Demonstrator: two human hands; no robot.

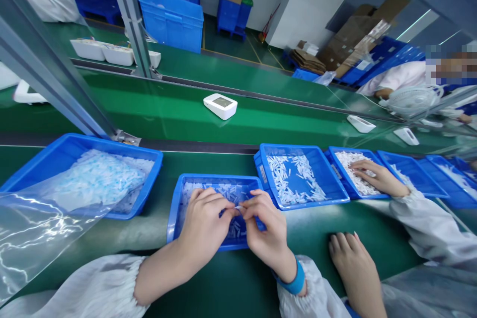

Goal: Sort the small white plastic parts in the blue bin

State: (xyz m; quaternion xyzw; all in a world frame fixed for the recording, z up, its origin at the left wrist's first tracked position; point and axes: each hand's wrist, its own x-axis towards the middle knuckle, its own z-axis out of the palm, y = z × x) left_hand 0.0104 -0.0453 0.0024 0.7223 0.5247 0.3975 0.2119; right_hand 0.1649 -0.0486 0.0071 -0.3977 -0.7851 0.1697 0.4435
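Observation:
Over a small blue bin (174, 213) of translucent white plastic pieces, my two hands meet. Between the fingertips is a small white plastic piece (239, 207), mostly covered by the fingers. My left hand (204, 226) pinches it from one side. From the other side my right hand (266, 228), with a blue wristband (294, 278), also pinches it. What exact part it is I cannot make out. Both sleeves are white with gathered cuffs.
A larger blue bin (149, 194) with a plastic bag (97, 179) of pieces stands left. To the right, a blue bin (335, 194) holds white strips; a co-worker's hand (380, 179) reaches into another. Their other hand (354, 263) rests nearby. A white device (220, 106) lies on the green conveyor belt (164, 114).

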